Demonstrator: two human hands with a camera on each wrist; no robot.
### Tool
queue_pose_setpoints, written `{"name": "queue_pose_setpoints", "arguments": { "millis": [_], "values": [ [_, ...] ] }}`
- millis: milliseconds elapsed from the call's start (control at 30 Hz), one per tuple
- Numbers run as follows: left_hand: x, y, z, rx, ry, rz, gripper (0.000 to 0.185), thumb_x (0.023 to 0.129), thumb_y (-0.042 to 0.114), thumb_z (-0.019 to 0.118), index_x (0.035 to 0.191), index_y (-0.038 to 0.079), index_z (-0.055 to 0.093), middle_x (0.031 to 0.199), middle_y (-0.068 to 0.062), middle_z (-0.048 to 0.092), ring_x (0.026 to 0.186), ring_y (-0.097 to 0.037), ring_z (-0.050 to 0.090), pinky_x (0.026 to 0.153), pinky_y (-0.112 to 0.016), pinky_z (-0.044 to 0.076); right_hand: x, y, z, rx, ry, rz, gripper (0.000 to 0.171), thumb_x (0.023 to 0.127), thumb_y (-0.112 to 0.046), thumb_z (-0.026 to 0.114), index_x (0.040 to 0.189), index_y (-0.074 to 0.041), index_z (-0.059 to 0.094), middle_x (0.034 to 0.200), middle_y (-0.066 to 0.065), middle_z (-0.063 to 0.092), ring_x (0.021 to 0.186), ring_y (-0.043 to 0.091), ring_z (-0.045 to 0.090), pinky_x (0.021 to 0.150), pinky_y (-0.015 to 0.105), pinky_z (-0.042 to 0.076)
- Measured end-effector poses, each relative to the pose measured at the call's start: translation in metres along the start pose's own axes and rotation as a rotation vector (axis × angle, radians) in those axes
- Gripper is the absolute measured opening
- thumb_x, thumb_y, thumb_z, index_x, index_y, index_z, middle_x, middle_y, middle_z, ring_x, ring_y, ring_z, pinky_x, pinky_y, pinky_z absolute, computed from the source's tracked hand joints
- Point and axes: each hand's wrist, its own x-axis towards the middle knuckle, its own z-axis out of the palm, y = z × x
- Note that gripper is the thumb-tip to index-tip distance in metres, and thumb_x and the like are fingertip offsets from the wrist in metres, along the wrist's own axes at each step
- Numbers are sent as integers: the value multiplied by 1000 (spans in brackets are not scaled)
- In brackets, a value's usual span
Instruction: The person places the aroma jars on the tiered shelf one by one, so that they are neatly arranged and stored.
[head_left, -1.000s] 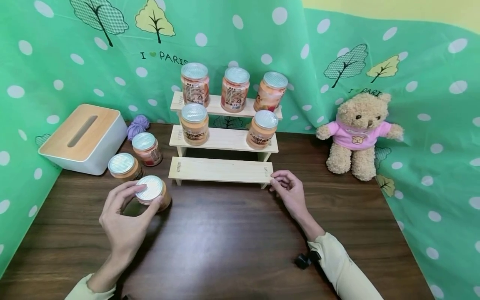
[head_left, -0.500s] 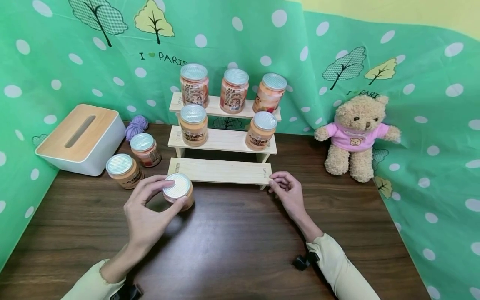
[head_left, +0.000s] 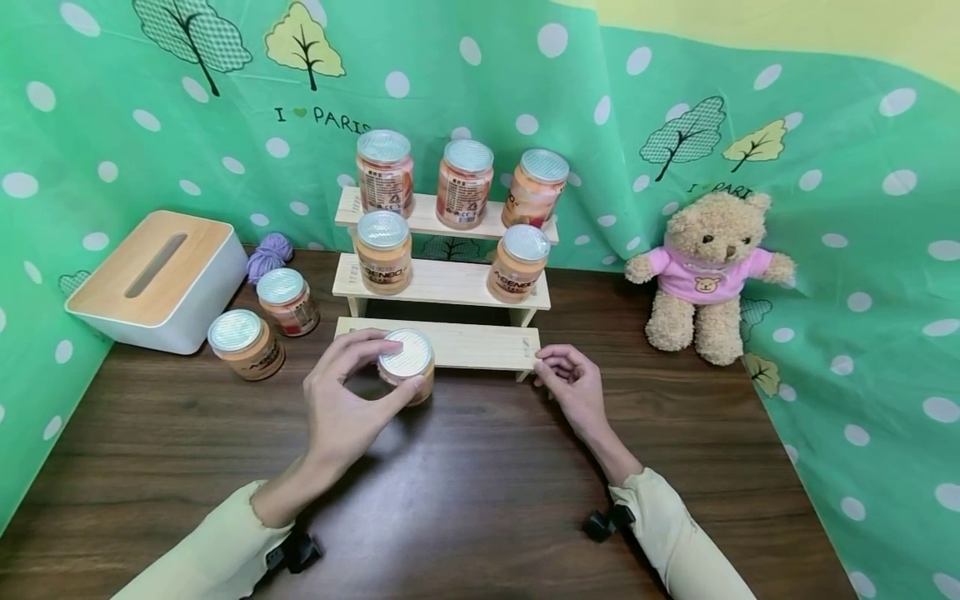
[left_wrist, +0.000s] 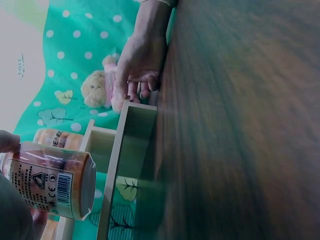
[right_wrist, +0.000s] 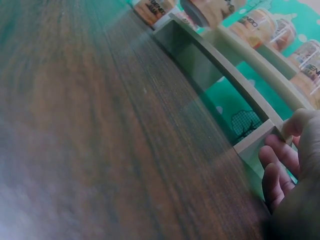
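My left hand (head_left: 348, 408) grips a jar with a ribbed silvery lid (head_left: 407, 354) between thumb and fingers. In the left wrist view that jar (left_wrist: 50, 182) shows a barcode label and is held off the table, close in front of the bottom step. My right hand (head_left: 573, 387) holds the right end of the lowest step of a three-tier wooden stand (head_left: 480, 346), thumb at its edge and fingers curled below, as the right wrist view shows. Two like jars (head_left: 382, 254) (head_left: 517, 265) stand apart on the middle step, and three more, one being a jar (head_left: 465, 187), fill the top step.
Left of the stand are two more jars (head_left: 247, 346) (head_left: 288, 303) on the dark wood table (head_left: 465, 517). Behind them sit a purple yarn ball (head_left: 270, 258) and a white tissue box (head_left: 161, 279). A teddy bear (head_left: 705, 287) in pink sits at right, against a green dotted cloth (head_left: 480, 83).
My left hand has carried the jar rightward and slightly up, from beside the two left jars to the front of the bottom step. The right hand stays at the stand's right end.
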Motion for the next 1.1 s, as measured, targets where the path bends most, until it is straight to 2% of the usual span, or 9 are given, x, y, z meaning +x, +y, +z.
{"name": "queue_pose_setpoints", "arguments": {
  "millis": [267, 633, 800, 933, 1100],
  "values": [
    [10, 3, 22, -17, -68, 28, 44, 72, 18, 105, 111, 13, 86, 124, -3, 78, 118, -22, 71, 99, -21, 56, 0, -1, 0, -7, -1, 7, 19, 98, 12, 75, 113, 20, 67, 83, -3, 76, 66, 10, 71, 46, 17, 48],
    [17, 2, 41, -46, -93, 23, 42, 75, 19, 104, 113, 14, 86, 124, -1, 77, 118, -20, 70, 99, -21, 59, 0, -2, 1, -8, -5, 9, 19, 99, 11, 75, 113, 20, 67, 83, -3, 76, 67, 10, 71, 46, 17, 48],
    [19, 0, 49, -69, -128, -9, 43, 75, 17, 104, 115, 12, 86, 126, -2, 76, 120, -19, 70, 99, -33, 65, 0, -1, 0, -5, 2, 7, 19, 98, 12, 75, 113, 20, 67, 83, -2, 77, 67, 11, 71, 45, 17, 47],
    [20, -2, 56, -68, -134, -21, 44, 75, 16, 104, 115, 10, 86, 125, -4, 76, 118, -19, 71, 93, -45, 68, 0, -1, -1, -9, 3, 8, 19, 98, 12, 75, 113, 20, 67, 84, -3, 78, 67, 11, 71, 45, 17, 47],
    [19, -4, 64, -44, -124, 4, 45, 74, 17, 104, 114, 9, 86, 124, -5, 76, 117, -21, 72, 96, -35, 62, -1, -2, 0, -17, 7, 18, 19, 98, 11, 75, 113, 20, 67, 84, -4, 78, 66, 10, 70, 46, 17, 47]
  ]
}}
